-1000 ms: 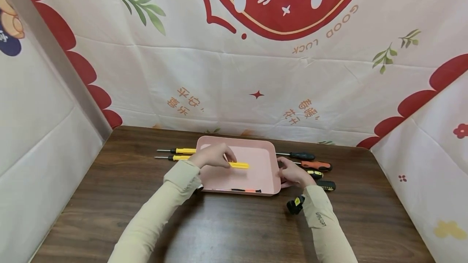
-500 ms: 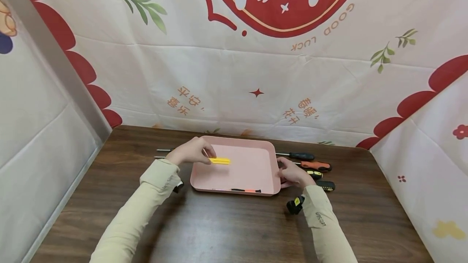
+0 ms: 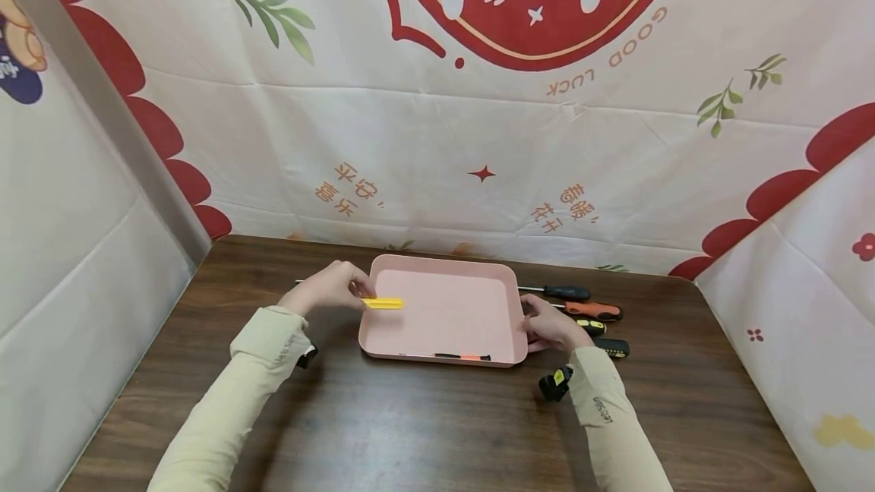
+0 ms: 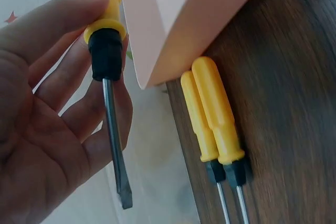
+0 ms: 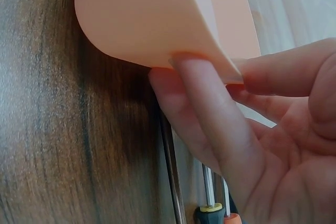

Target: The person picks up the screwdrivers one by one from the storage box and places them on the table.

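My left hand (image 3: 335, 285) pinches a flathead screwdriver by its yellow handle (image 3: 386, 303), above the left edge of the pink tray (image 3: 444, 310). In the left wrist view its metal shaft (image 4: 111, 129) points away from the tray. Two more yellow-handled screwdrivers (image 4: 216, 106) lie side by side on the table below; the hand mostly covers them in the head view. At the opposite end, my right hand (image 3: 550, 325) grips the tray's right wall, fingers against the outside and one digit at the rim. A slim black-and-red screwdriver (image 3: 472, 357) lies along the tray's near side.
Right of the tray lie several tools: a dark-handled screwdriver (image 3: 569, 292), an orange-handled one (image 3: 595, 311), a yellow-and-black handle (image 3: 592, 326) and a black handle with yellow-green marks (image 3: 611, 346). A printed cloth (image 3: 437, 135) hangs behind the wooden table (image 3: 424, 431).
My left hand has moved left with the yellow screwdriver, from over the middle of the tray to its left edge. The tray and my right hand stay put.
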A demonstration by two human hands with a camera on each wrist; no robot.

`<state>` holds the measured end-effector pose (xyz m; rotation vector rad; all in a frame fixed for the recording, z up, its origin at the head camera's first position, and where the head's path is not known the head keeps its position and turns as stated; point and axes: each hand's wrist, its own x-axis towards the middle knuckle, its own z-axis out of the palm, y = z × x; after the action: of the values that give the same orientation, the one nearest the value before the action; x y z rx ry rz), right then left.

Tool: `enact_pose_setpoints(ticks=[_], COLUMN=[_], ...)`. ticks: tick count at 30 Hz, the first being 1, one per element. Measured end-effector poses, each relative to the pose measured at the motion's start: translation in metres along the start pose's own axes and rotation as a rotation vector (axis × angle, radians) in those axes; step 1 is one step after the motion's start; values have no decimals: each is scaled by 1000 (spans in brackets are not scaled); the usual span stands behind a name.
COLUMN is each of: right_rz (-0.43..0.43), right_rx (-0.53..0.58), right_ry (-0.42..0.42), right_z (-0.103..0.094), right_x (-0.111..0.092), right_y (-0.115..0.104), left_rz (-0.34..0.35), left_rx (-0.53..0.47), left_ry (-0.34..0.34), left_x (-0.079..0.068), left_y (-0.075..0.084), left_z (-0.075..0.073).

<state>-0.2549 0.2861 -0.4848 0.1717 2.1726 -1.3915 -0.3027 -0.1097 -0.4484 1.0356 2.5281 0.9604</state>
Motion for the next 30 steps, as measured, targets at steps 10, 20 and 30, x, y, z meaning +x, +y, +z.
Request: enact_pose_setpoints(ticks=[10, 20, 30], right_rz=[6, -11, -33], right_rx=[-16, 5, 6], right_ry=[-6, 1, 9], right_z=[0, -1, 2], right_x=[-2, -2, -1], right_y=[-4, -1, 2], left_rz=[-113, -186, -193], left_rx=[17, 13, 14], left_ry=[34, 9, 43], left_x=[-20, -29, -35], left_y=[-14, -30, -52], left_z=[-11, -13, -10])
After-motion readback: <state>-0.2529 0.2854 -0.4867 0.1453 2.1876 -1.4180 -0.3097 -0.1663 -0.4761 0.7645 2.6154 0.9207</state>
